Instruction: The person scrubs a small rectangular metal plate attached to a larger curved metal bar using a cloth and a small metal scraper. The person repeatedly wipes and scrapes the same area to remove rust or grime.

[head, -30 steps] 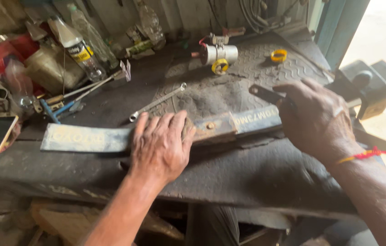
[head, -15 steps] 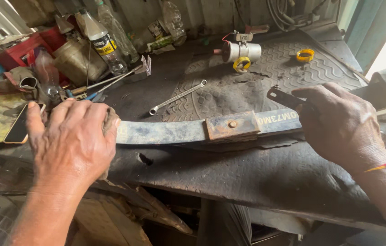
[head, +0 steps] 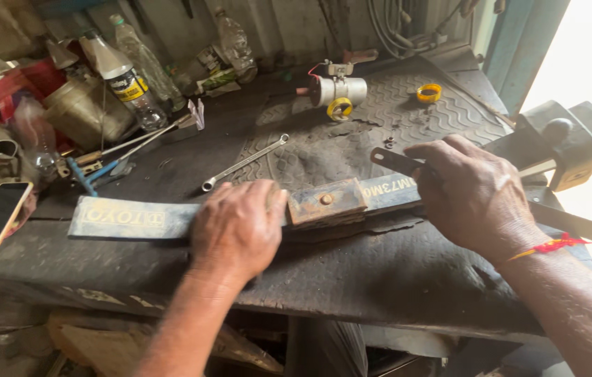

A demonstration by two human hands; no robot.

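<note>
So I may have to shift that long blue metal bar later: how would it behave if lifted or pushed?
The blue metal bar looks like thick flat steel, so probably stiff and heavy for its size. Lying flat on the bench mat, it should slide, not roll. The rusty clamp block near the middle may snag. The left hand and right hand both rest on it.

Daylight poured in from my upper right, blown out to white glare past the blue-green painted door frame (head: 519, 49). The dark, grimy rubber-matted desk (head: 379, 272) stayed dim, and shadow swallowed everything beneath it. Edges looked stretched and slightly soft.
</note>
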